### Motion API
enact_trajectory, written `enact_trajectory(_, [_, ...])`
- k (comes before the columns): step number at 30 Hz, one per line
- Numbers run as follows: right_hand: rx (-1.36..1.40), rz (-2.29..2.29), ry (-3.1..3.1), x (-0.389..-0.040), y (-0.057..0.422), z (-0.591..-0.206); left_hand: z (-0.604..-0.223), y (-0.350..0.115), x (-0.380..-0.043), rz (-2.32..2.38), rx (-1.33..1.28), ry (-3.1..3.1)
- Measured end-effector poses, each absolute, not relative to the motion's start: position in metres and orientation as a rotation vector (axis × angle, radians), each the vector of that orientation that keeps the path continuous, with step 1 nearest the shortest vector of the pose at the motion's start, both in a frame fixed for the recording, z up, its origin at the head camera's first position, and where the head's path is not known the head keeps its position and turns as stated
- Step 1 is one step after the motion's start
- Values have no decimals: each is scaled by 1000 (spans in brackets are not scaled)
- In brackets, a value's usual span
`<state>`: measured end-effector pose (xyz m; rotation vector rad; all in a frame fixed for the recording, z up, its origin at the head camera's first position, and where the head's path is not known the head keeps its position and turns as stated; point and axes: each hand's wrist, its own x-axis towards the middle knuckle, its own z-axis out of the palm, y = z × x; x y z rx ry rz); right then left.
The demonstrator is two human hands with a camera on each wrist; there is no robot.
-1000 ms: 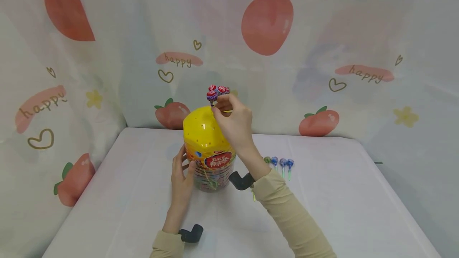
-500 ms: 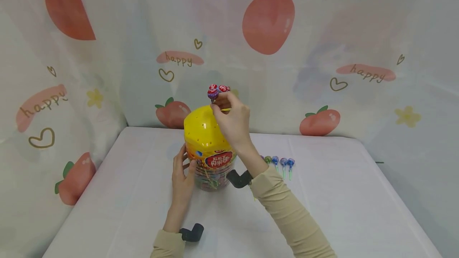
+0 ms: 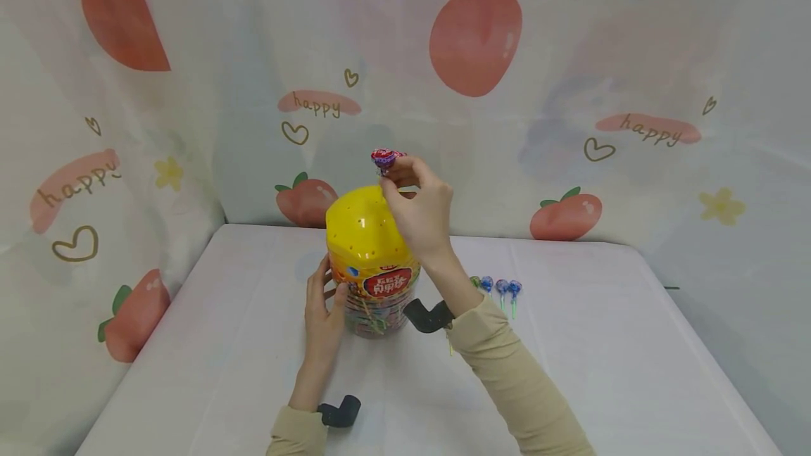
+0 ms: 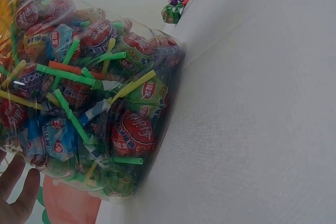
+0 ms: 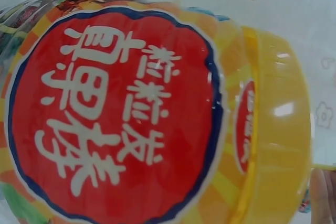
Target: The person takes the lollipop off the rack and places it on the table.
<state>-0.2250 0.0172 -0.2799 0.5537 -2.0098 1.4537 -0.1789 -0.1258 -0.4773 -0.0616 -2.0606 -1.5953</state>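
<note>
A big jar (image 3: 374, 259) stands upright on the white surface (image 3: 602, 343). It has a yellow lid (image 3: 362, 227) with tiny holes in it, and a red label (image 5: 113, 116) with white writing. The lower part is see-through and full of candies (image 4: 134, 132) in shiny wrappers, with green, yellow and red sticks poking every way.

The left hand (image 3: 324, 315) holds the left side of the jar. Its grip goes round the side, with the thumb on the front. The right hand (image 3: 423, 210) is up by the top of the lid. Its grip pinches red and purple lollipops (image 3: 384, 159), with the round ends up. It is hard to tell if their sticks touch the lid.

More lollipops (image 3: 503, 288) lie on the surface to the right of the jar, side by side. Some are blue and one is green. The right arm hides part of them.

Both arms have tan sleeves (image 3: 507, 364). A black piece (image 3: 342, 412) sits at each wrist. Behind is a pale cloth (image 3: 393, 20) with red fruits, hearts and the word "happy".
</note>
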Motion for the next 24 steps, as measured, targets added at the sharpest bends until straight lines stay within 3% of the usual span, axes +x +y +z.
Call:
enact_trajectory(11, [457, 1599, -1989, -203, 44, -283, -476, -126, -179, -1596, -72, -2059])
enact_trajectory(18, [364, 1621, -2046, -186, 62, -297, -439, -117, -157, -1636, -28, -2085])
enact_trajectory(24, [303, 1648, -2084, -178, 73, -317, -437, -117, -156, -1644, -14, -2103])
